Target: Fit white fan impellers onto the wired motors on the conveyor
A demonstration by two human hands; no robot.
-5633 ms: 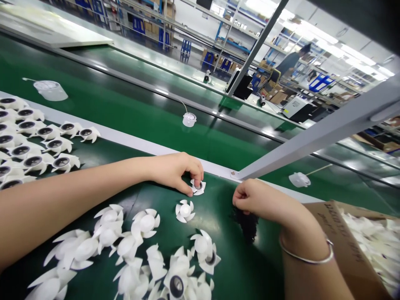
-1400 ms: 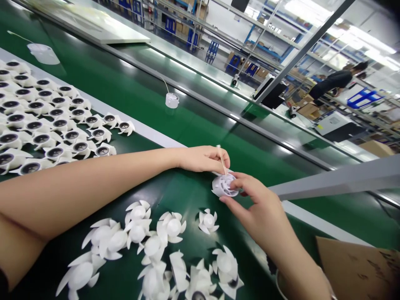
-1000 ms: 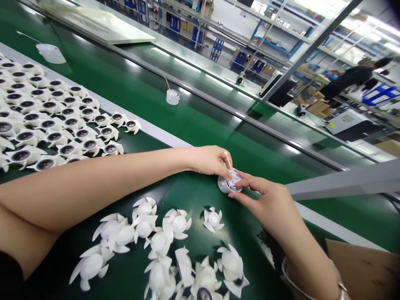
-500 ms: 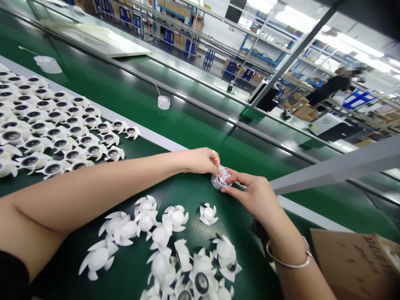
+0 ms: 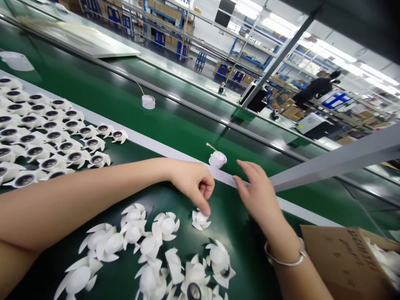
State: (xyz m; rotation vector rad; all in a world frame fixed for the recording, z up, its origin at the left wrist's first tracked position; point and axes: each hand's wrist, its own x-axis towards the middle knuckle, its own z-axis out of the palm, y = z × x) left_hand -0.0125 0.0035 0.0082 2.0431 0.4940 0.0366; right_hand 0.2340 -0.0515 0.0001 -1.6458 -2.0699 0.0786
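Observation:
My left hand [image 5: 193,186] curls downward, its fingertips touching a small white fan impeller [image 5: 200,218] lying on the green mat. My right hand [image 5: 256,196], with a silver bracelet at the wrist, hovers with fingers stretched out and nothing in them. Just beyond both hands, a white round part with a thin stick [image 5: 216,158] sits on the conveyor belt [image 5: 175,125]. A loose pile of white impellers [image 5: 150,246] lies under my left forearm.
Rows of impellers with dark centres [image 5: 46,133] fill the mat at left. A cardboard box [image 5: 346,262] with white parts stands at lower right. Another white part [image 5: 148,101] rides the belt. A grey frame bar [image 5: 337,160] crosses on the right. A person [image 5: 312,89] stands far back.
Both hands let go of the white round part, which now sits on the belt. My left hand dropped back onto a loose impeller; my right hand opened and drew away.

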